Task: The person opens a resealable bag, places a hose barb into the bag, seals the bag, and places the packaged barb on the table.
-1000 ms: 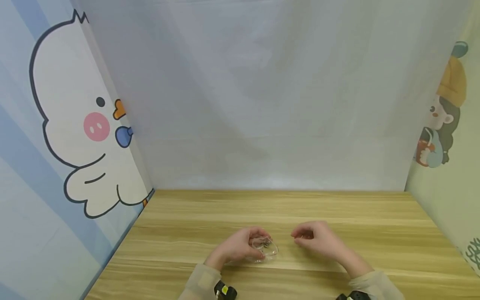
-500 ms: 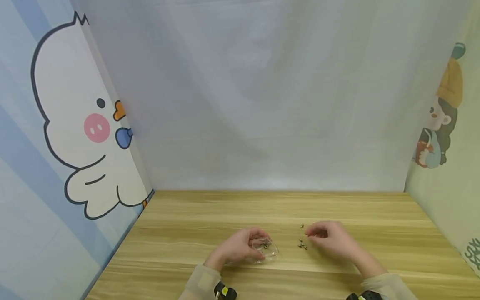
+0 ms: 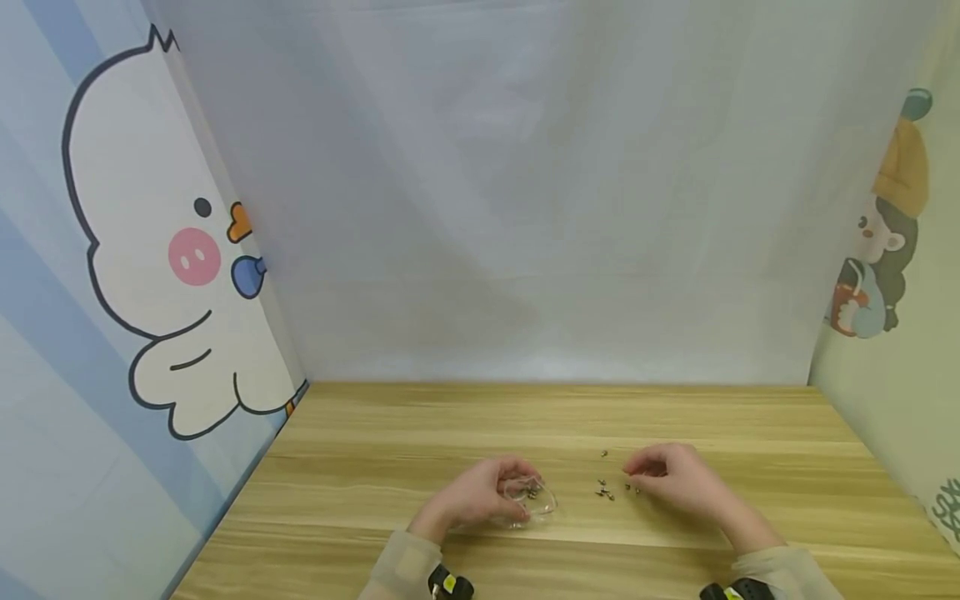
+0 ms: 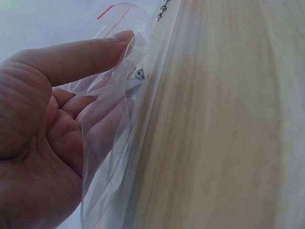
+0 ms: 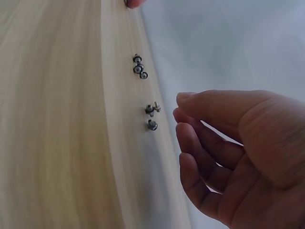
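Note:
A clear plastic zip bag (image 3: 545, 502) with small metal screws inside is held by my left hand (image 3: 476, 493), low over the table. In the left wrist view the thumb presses on the bag (image 4: 106, 143), and one screw (image 4: 139, 74) shows through the film. To the right, several small metal screws (image 3: 604, 492) lie scattered on the wood. My right hand (image 3: 678, 479) is just beside them, its fingers loosely bent. The right wrist view shows nothing between that thumb and fingers; several screws (image 5: 150, 109) lie in front of the fingertips.
The wood-grain table (image 3: 360, 417) runs back to a pale grey curtain (image 3: 525, 208). A cartoon-printed sheet (image 3: 135, 250) hangs at the left and a greenish one (image 3: 900, 400) at the right. A single screw (image 3: 604, 453) lies farther back than the others.
My right hand has shifted to the right, away from the bag. Screws have appeared on the table along its path, the latest by its fingertips. The left hand and bag stay put.

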The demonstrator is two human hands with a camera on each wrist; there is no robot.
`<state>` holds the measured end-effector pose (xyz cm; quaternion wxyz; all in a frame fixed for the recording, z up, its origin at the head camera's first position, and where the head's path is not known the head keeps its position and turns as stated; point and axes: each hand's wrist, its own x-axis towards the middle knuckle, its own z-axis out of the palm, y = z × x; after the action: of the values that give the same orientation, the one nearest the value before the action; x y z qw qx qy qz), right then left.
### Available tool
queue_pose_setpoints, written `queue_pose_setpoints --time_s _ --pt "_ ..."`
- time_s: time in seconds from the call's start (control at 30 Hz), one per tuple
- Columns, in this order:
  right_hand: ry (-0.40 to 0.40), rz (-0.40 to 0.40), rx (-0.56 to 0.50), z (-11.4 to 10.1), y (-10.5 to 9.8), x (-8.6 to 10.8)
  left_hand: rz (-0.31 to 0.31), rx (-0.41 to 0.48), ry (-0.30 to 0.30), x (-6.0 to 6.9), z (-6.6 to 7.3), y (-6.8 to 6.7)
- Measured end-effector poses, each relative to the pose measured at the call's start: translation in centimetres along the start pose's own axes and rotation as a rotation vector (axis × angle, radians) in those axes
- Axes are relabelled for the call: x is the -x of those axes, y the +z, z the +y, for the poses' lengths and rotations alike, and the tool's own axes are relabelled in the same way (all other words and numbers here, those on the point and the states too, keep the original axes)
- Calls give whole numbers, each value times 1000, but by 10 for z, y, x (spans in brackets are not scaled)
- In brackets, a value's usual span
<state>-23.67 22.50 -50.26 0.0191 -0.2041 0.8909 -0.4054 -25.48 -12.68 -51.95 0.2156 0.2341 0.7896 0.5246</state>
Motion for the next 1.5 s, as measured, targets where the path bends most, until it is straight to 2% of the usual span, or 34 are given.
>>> queue_pose_setpoints --time_s 0.67,1.13,1.5 --pt "32 -106 -26 21 -4 4 -5 -16 18 1 -1 -1" --pt "12 -144 -28 25 -3 4 -4 -8 11 1 -1 0" --pt "16 -158 -15 21 -5 8 -6 -47 17 1 0 0"
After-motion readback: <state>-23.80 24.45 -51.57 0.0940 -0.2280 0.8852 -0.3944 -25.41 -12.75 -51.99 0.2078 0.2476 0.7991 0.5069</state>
